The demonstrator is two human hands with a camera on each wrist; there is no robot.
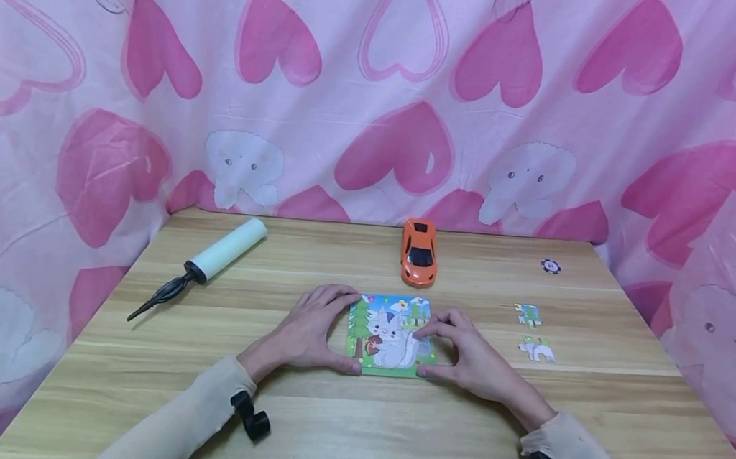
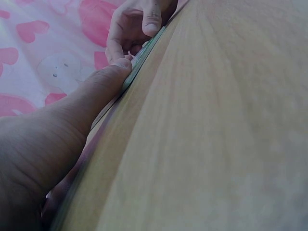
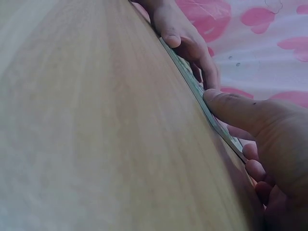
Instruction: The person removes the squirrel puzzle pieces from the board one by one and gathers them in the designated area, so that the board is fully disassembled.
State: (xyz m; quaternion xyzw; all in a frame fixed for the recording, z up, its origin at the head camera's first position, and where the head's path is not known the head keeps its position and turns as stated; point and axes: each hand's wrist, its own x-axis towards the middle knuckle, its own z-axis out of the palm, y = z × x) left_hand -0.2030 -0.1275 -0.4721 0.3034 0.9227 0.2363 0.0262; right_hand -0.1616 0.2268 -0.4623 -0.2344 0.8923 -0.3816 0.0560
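Note:
A small jigsaw puzzle [image 1: 392, 339] with a white squirrel picture lies flat on the wooden table. My left hand [image 1: 316, 330] holds its left side, fingers at the upper corner and thumb along the lower edge. On the other side, my right hand [image 1: 471, 353] has bent fingertips on the picture and its thumb at the lower right corner. The left wrist view shows my left thumb [image 2: 103, 84] against the puzzle's thin edge [image 2: 144, 55]. Likewise, in the right wrist view my right thumb [image 3: 231, 108] touches the edge. Two loose puzzle pieces [image 1: 530, 315] [image 1: 536, 349] lie to the right.
An orange toy car [image 1: 419, 254] stands behind the puzzle. To the left lies a hand pump [image 1: 226, 249] with a pale barrel and black nozzle. A round dark-and-white chip [image 1: 550, 266] is at the back right. Beyond the table [image 1: 352, 430] hangs a pink heart-patterned curtain [image 1: 400, 153].

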